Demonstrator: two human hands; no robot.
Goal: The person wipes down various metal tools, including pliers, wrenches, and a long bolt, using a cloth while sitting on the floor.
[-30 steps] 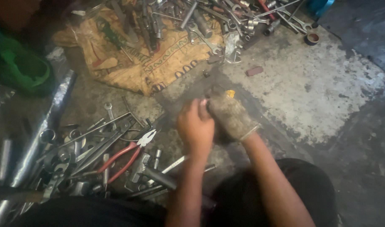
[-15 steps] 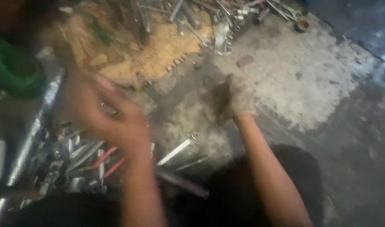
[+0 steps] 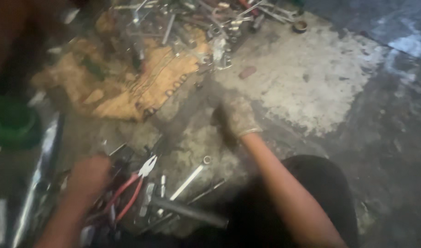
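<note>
My left hand [image 3: 88, 177] is bare and reaches down into a heap of wrenches and sockets at the lower left, right beside red-handled pliers [image 3: 132, 186]. It is blurred, so its grip cannot be made out. My right hand [image 3: 236, 117] wears a dirty fabric glove and rests low over the stained concrete floor [image 3: 311, 78] in the middle. Its fingers curl around something small and dark that I cannot identify. A silver wrench [image 3: 190, 179] lies between the two hands.
A worn tan mat [image 3: 128, 87] lies at the upper left with several tools scattered along its top edge. A green object [image 3: 10, 121] sits at the far left. A dark metal bar [image 3: 187, 211] lies near my knees, beside a long silver rod [image 3: 36, 179].
My left hand has left the gloved right hand, swept to the left and dropped into the tool heap by the pliers. The right hand has stayed in about the same place.
</note>
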